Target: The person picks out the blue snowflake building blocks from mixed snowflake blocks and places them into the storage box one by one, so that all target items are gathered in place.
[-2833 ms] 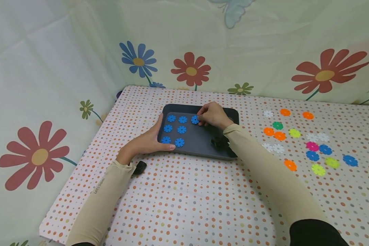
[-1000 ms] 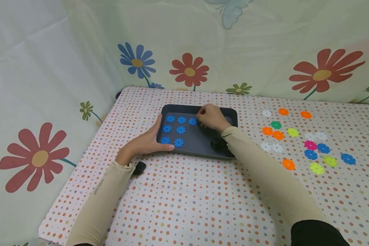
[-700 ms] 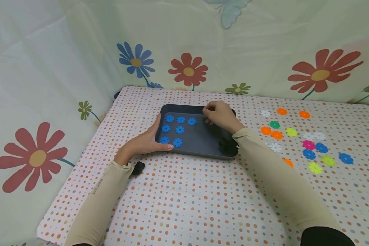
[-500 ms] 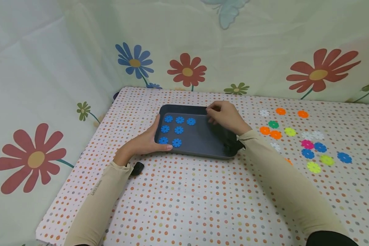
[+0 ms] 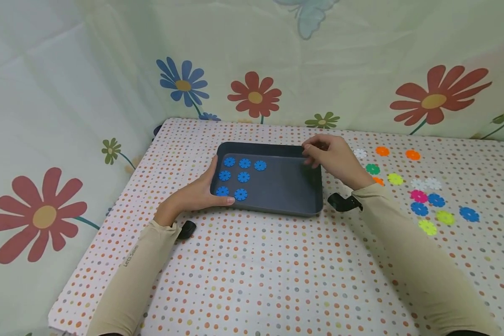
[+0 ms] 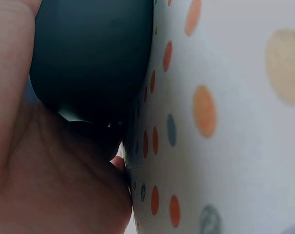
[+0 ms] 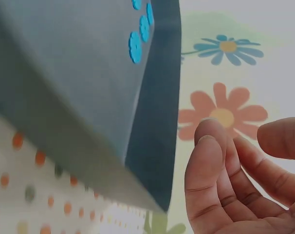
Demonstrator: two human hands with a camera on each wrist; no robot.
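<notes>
A dark grey baking tray (image 5: 277, 210) sits on the table, with several blue flower-shaped discs (image 5: 243, 177) in its left half. My left hand (image 5: 195, 192) holds the tray's near left corner, thumb at the front rim and fingers along the left side. In the left wrist view, the palm (image 6: 64, 180) lies close against the tray's dark outer wall (image 6: 94, 53). Over the tray's far right corner hovers my right hand (image 5: 333, 156), fingers loosely bent. A gap shows between its thumb and fingers (image 7: 203, 165) in the right wrist view, and nothing is held.
To the right lie several loose flower discs: green (image 5: 372, 169), orange (image 5: 382, 151), yellow (image 5: 395, 179), pink (image 5: 418, 196), blue (image 5: 469, 214) and white (image 5: 433, 183). My right forearm covers part of that area. A flower-printed curtain (image 5: 344, 56) hangs behind the dotted tablecloth (image 5: 252, 270).
My right hand has let go of the third blue disc in the tray's far row, then lifted and moved right to the tray's edge. My left hand stays on the tray.
</notes>
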